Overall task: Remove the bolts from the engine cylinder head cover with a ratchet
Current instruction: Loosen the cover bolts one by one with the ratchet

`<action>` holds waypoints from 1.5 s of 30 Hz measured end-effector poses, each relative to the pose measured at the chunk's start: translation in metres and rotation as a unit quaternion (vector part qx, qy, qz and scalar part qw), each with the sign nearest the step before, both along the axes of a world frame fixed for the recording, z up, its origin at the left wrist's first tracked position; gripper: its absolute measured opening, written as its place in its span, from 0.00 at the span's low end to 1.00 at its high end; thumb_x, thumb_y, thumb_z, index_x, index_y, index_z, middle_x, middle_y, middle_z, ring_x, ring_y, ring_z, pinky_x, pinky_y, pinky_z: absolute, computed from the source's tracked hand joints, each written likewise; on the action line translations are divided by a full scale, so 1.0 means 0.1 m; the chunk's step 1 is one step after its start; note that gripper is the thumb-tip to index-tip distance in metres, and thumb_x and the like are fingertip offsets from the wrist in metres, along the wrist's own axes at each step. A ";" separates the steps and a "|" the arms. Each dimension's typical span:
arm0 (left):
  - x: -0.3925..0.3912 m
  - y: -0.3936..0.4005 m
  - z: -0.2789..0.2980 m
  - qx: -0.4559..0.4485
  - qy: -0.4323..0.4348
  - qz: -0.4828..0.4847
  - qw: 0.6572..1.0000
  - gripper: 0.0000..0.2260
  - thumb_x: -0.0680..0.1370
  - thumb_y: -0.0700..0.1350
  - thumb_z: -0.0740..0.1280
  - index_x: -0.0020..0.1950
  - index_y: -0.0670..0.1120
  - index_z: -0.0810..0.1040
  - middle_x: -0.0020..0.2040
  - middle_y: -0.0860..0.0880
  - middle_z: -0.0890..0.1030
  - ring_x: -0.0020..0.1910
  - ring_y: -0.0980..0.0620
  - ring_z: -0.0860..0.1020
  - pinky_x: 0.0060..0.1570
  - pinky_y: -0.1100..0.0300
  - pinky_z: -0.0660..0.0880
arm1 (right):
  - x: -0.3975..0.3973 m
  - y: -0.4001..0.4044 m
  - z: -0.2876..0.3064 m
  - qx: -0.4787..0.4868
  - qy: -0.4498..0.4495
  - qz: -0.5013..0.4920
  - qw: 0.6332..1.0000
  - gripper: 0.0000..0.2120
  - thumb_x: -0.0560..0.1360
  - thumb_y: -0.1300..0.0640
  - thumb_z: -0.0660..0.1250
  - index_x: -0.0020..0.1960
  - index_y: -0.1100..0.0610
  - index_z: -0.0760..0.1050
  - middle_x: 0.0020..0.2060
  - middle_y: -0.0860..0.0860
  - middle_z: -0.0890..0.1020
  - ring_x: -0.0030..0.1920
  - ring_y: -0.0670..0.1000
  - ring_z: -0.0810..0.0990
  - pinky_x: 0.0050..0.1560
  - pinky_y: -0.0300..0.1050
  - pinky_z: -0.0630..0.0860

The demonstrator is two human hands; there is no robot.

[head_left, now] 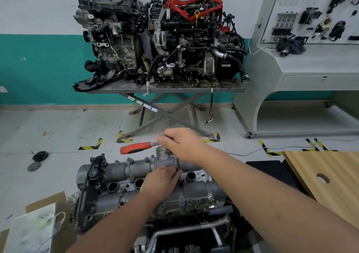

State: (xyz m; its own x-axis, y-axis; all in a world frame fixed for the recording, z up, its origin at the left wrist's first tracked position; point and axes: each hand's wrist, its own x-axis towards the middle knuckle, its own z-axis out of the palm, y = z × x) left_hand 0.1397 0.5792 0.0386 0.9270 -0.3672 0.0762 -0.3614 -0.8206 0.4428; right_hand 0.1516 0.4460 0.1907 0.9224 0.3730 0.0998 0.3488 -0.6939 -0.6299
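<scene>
Presently, at the left end of the cylinder head cover (pixel 136 177), a black bracket (pixel 93 175) is bolted on, with a cardboard box (pixel 48 202) on the floor just beside it. My left hand (pixel 159 182) rests mid-cover, its fingertips pinching the lower end of the ratchet's upright extension bar (pixel 177 163). My right hand (pixel 182 144) grips the ratchet (pixel 139 147) at its head, above the cover's far edge; the red handle points left, unsupported. Bolts (pixel 210 198) sit along the cover's near edge. A wooden board (pixel 326 179) lies to the right.
</scene>
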 end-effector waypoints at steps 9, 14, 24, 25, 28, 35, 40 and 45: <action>-0.01 0.00 0.01 0.018 -0.011 0.000 1.000 0.15 0.82 0.61 0.53 0.42 0.55 0.68 0.40 0.52 0.74 0.42 0.49 0.77 0.38 0.56 0.68 | 0.01 -0.05 -0.05 0.344 0.269 -0.024 0.899 0.12 0.79 0.61 0.58 0.43 0.58 0.79 0.25 0.51 0.73 0.30 0.51 0.71 0.43 0.50 0.68; 0.00 0.01 -0.01 0.028 -0.011 0.000 1.000 0.15 0.82 0.62 0.53 0.44 0.55 0.71 0.40 0.53 0.72 0.43 0.49 0.78 0.39 0.55 0.70 | 0.03 -0.01 0.01 0.381 0.348 -0.062 0.855 0.10 0.76 0.64 0.54 0.41 0.59 0.73 0.23 0.50 0.72 0.27 0.48 0.69 0.37 0.44 0.68; 0.00 -0.01 -0.01 0.031 -0.008 0.004 0.999 0.17 0.82 0.63 0.52 0.47 0.53 0.73 0.41 0.53 0.73 0.43 0.49 0.78 0.42 0.54 0.75 | 0.08 -0.11 0.14 0.350 0.426 -0.066 0.832 0.09 0.72 0.69 0.56 0.38 0.57 0.66 0.30 0.53 0.72 0.31 0.49 0.72 0.38 0.40 0.68; 0.00 -0.01 0.00 0.033 -0.009 0.004 0.999 0.17 0.82 0.63 0.52 0.47 0.53 0.72 0.40 0.53 0.72 0.44 0.48 0.78 0.43 0.54 0.75 | 0.08 -0.12 0.15 0.350 0.426 -0.065 0.832 0.09 0.71 0.69 0.55 0.38 0.57 0.66 0.32 0.54 0.72 0.33 0.49 0.72 0.39 0.40 0.68; 0.00 -0.01 -0.01 0.032 -0.014 0.001 0.999 0.16 0.82 0.63 0.52 0.46 0.54 0.71 0.39 0.53 0.72 0.43 0.49 0.78 0.41 0.54 0.73 | 0.06 -0.14 0.18 0.372 0.432 -0.073 0.819 0.09 0.72 0.69 0.55 0.40 0.57 0.66 0.32 0.54 0.73 0.34 0.50 0.72 0.36 0.38 0.70; 0.01 -0.02 -0.03 0.019 -0.032 0.001 0.999 0.14 0.82 0.61 0.53 0.44 0.54 0.70 0.36 0.55 0.69 0.42 0.49 0.78 0.38 0.54 0.71 | -0.01 -0.12 0.08 0.510 0.420 -0.120 0.741 0.04 0.78 0.63 0.62 0.45 0.58 0.74 0.33 0.49 0.75 0.34 0.47 0.70 0.31 0.36 0.73; 0.02 -0.01 -0.06 0.014 -0.030 -0.001 0.999 0.14 0.82 0.61 0.53 0.42 0.56 0.66 0.38 0.53 0.74 0.41 0.49 0.77 0.37 0.54 0.71 | -0.02 0.00 -0.09 0.658 0.343 -0.202 0.640 0.13 0.74 0.73 0.64 0.41 0.56 0.71 0.33 0.50 0.75 0.35 0.48 0.75 0.43 0.39 0.74; 0.03 -0.01 -0.03 0.009 -0.026 0.008 1.000 0.15 0.82 0.59 0.56 0.39 0.55 0.67 0.40 0.52 0.79 0.43 0.50 0.78 0.37 0.54 0.71 | -0.17 0.02 -0.28 0.645 0.208 -0.176 0.714 0.08 0.77 0.63 0.70 0.43 0.52 0.81 0.39 0.49 0.84 0.43 0.49 0.82 0.46 0.43 0.76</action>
